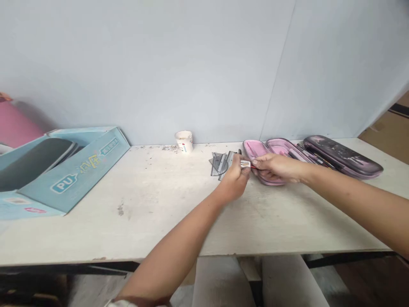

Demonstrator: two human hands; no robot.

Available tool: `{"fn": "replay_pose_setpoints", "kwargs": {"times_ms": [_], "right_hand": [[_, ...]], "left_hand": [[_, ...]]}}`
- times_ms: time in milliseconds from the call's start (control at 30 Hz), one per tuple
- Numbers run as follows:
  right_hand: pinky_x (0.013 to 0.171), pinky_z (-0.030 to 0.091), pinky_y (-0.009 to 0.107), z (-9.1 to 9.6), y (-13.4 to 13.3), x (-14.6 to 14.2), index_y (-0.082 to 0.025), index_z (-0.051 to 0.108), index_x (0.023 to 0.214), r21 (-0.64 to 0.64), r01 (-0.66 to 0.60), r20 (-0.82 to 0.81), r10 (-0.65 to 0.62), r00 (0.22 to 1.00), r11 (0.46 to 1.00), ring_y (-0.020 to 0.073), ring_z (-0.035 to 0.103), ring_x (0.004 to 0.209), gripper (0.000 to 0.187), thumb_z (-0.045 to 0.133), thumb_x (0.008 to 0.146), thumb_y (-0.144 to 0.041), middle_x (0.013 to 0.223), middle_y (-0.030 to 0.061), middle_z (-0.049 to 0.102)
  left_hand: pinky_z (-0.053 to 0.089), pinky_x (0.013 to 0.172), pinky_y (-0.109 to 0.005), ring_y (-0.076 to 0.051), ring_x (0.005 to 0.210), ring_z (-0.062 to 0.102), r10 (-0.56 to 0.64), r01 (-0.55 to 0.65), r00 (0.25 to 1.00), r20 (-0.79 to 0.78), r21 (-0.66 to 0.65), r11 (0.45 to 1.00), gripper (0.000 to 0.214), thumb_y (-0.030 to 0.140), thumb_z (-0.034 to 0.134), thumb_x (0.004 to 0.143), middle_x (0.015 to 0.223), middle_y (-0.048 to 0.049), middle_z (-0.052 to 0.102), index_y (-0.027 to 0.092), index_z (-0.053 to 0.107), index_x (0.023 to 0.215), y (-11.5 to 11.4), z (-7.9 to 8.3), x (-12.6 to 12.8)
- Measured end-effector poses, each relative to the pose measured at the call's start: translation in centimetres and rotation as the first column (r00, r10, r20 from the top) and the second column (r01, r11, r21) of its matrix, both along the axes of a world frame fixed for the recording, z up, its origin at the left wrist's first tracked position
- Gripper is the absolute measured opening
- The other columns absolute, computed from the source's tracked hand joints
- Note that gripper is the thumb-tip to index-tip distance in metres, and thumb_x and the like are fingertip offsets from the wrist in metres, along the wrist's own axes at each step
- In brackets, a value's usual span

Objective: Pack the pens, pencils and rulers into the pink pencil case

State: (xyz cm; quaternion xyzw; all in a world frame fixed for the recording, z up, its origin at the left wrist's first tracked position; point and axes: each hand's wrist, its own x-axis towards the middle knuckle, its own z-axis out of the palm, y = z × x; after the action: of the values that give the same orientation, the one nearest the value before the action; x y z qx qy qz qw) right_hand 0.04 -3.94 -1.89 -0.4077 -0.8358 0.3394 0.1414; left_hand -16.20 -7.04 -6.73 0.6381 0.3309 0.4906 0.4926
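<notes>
Both hands raised near the counter's middle-right, nearly meeting, fingertips close together. Left hand point(235, 181) pinched on a small silver-white rectangular sharpener point(245, 163), thumb and fingers about its left end. Right hand point(275, 167) closed on a thin red-and-black pencil point(253, 167); only a short length shows, pointing left at the sharpener. Whether its tip sits inside: cannot tell, too small. Both held pieces lie in the gap between the two hands, in front of the pink case.

Just beyond the left hand: a group of clear grey plastic rulers and set squares point(220, 163), overlapping, flat on the pale, off-white wooden counter point(166, 213). Partly covered by the hand in this view; contact unclear.

Behind and under the right hand's line: an open pencil case with pink lining and dark edging point(257, 147), partly hidden by hand and forearm. Right of it, a long black-and-pink patterned case point(347, 154), rounded ends. Slim pens and pencils point(315, 157) lie along its left side, dark and light barrels mixed.

Near the wall, left of the rulers: a small white paper cup with coloured print point(184, 142), upright, dark specks scattered beside its base. Far left: a light-blue cardboard box lettered "PU" point(79, 170), a dark grey rounded case point(40, 164) lying in it. Pale blue-grey wall point(191, 64) behind.
</notes>
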Motion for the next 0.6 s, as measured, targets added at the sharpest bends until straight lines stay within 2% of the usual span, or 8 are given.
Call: {"fn": "replay_pose_setpoints", "kwargs": {"times_ms": [100,167,200,267,333,433,500,600], "right_hand": [[0.053,0.03,0.025,0.0,-0.7,-1.0,-0.015,0.053,0.079,0.522,-0.002,0.183,-0.109,0.977,0.853,0.0148,0.047,0.065,0.026,0.032,0.088,-0.027,0.073,0.0076,0.054],[0.057,0.029,0.027,-0.2,-1.0,-1.8,-0.014,0.054,0.084,0.68,-0.106,0.278,-0.121,0.953,0.726,0.019,0.05,0.075,0.019,0.036,0.084,-0.019,0.084,0.0124,0.057],[0.056,0.029,0.028,-0.3,-1.0,-2.1,-0.014,0.054,0.084,0.683,-0.122,0.295,-0.12,0.948,0.72,0.0192,0.05,0.074,0.018,0.037,0.083,-0.018,0.083,0.0124,0.058],[0.054,0.028,0.026,-0.4,-0.7,-2.3,-0.015,0.051,0.077,0.552,-0.04,0.249,-0.118,0.961,0.833,0.0156,0.046,0.063,0.018,0.036,0.084,-0.02,0.071,0.0076,0.054],[0.047,0.025,0.024,-0.2,0.0,-2.1,-0.018,0.045,0.069,0.192,0.063,0.147,-0.092,0.985,0.979,0.0107,0.036,0.048,0.024,0.033,0.088,-0.026,0.056,0.0,0.043],[0.04,0.017,0.022,0.2,0.7,-1.5,-0.02,0.039,0.068,-0.342,0.048,0.001,-0.051,0.999,0.938,0.0075,0.018,0.04,0.026,0.03,0.089,-0.032,0.05,-0.0074,0.024],[0.04,0.018,0.022,0.3,0.6,-1.3,-0.02,0.04,0.069,-0.356,0.063,-0.021,-0.076,0.997,0.933,0.0075,0.019,0.04,0.026,0.029,0.09,-0.031,0.05,-0.0074,0.025],[0.049,0.028,0.023,0.1,-0.4,-1.9,-0.017,0.048,0.074,0.132,0.142,0.08,-0.153,0.985,0.981,0.0111,0.041,0.052,0.029,0.029,0.09,-0.03,0.06,0.0017,0.047]], "left_hand": [[0.029,0.049,-0.019,-0.005,0.046,0.032,-0.004,0.077,0.945,0.327,-0.211,0.974,0.014,0.03,0.044,0.088,0.062,0.0063,0.036,0.02,0.035,0.086,0.2,0.4,0.3],[0.026,0.047,-0.017,-0.004,0.045,0.03,0.006,0.138,0.894,0.449,-0.289,0.947,0.015,0.029,0.045,0.088,0.061,0.0068,0.034,0.02,0.034,0.083,0.2,0.7,0.2],[0.025,0.046,-0.017,-0.004,0.044,0.03,0.012,0.141,0.889,0.457,-0.301,0.943,0.015,0.028,0.045,0.088,0.06,0.0068,0.034,0.02,0.034,0.082,0.2,0.8,0.0],[0.025,0.047,-0.017,-0.004,0.044,0.031,0.015,0.096,0.921,0.389,-0.266,0.959,0.013,0.025,0.046,0.088,0.059,0.0073,0.035,0.021,0.034,0.084,0.1,0.7,-0.2],[0.026,0.047,-0.017,-0.005,0.045,0.032,-0.005,0.05,0.966,0.257,-0.17,0.984,0.011,0.024,0.047,0.087,0.057,0.0079,0.036,0.021,0.036,0.088,0.2,0.3,-0.5],[0.026,0.045,-0.018,-0.006,0.045,0.033,-0.045,0.05,0.994,0.099,-0.054,0.997,0.013,0.024,0.049,0.086,0.056,0.0079,0.038,0.021,0.038,0.092,0.5,-0.3,-0.4],[0.026,0.044,-0.018,-0.006,0.045,0.033,-0.037,0.044,0.995,0.094,-0.064,0.997,0.012,0.024,0.047,0.086,0.059,0.0069,0.04,0.021,0.037,0.092,0.7,-0.5,-0.2],[0.027,0.045,-0.018,-0.005,0.044,0.033,0.008,0.034,0.972,0.234,-0.173,0.984,0.009,0.024,0.044,0.088,0.061,0.0065,0.041,0.021,0.036,0.089,0.8,-0.2,-0.1]]}}
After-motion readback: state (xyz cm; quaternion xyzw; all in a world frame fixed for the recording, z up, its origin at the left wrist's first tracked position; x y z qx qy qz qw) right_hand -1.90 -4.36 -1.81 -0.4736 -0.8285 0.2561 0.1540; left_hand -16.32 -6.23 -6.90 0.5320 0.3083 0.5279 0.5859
